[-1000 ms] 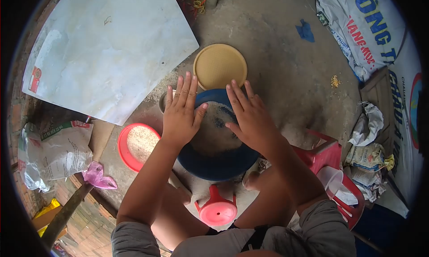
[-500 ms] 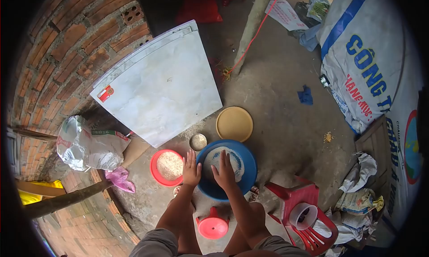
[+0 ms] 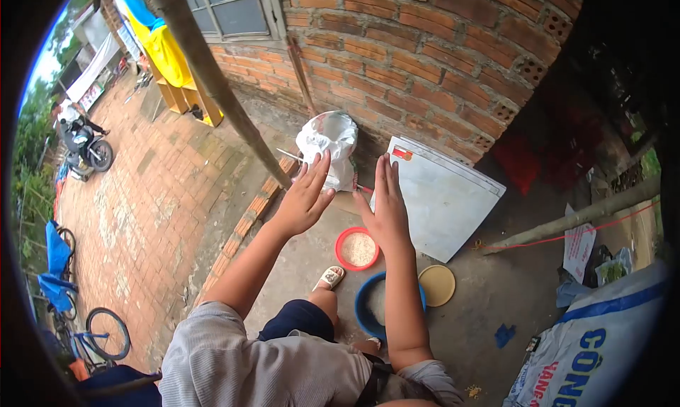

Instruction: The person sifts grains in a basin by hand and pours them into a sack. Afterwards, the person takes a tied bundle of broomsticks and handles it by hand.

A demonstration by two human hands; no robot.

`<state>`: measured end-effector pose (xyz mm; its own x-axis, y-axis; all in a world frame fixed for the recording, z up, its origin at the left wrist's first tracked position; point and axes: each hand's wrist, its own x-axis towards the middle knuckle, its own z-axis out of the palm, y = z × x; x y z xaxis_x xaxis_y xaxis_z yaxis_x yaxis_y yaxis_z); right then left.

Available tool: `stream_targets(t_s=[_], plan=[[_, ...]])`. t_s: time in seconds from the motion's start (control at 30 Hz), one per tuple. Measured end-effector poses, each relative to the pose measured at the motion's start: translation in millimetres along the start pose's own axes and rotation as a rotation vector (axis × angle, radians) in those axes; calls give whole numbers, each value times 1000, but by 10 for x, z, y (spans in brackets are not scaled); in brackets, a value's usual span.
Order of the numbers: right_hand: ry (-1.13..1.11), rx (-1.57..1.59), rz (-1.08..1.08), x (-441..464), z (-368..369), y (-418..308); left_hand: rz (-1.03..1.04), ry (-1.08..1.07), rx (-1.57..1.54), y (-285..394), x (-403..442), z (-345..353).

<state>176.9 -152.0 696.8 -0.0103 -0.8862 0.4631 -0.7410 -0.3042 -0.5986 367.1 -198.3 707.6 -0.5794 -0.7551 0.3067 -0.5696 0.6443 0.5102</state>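
Head view: left hand (image 3: pixel 304 200) and right hand (image 3: pixel 387 207), two counted, raised flat, holding nothing. On floor (image 3: pixel 464 336): one red basin (image 3: pixel 338 250) of grains (image 3: pixel 358 249), one blue basin (image 3: pixel 361 304), one tan tray (image 3: pixel 437 286).

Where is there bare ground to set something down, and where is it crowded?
Bare concrete lies between the tan disc, white panel and blue scrap; brick paving is open between the motorbike and brick edging. It is crowded around the red basin, blue basin and tan disc, set close together.
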Motion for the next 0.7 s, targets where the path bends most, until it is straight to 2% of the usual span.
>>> stream_targets(t_s=[0.07,0.13,0.27,0.33,0.5,0.6,0.7], plan=[[-35,13,-187,256,-167,-578,-69,84,100,162,-323,-546],[-101,72,-269,359,-253,-1144,-125,165,183,323,-678,-1004],[-286,113,-466,311,-216,-1931,-302,252,231,520,-1337,-1510],[-322,119,-503,286,-48,-2130,-367,328,199,493,-1570,-1673],[-409,70,-561,461,617,-2295,-372,398,207,13,-1782,-1927],[-415,55,-587,922,1033,-2382,-384,420,201,-462,-1620,-2223],[-394,99,-500,1299,1303,-2405,-374,447,211,-825,-1348,-2494]])
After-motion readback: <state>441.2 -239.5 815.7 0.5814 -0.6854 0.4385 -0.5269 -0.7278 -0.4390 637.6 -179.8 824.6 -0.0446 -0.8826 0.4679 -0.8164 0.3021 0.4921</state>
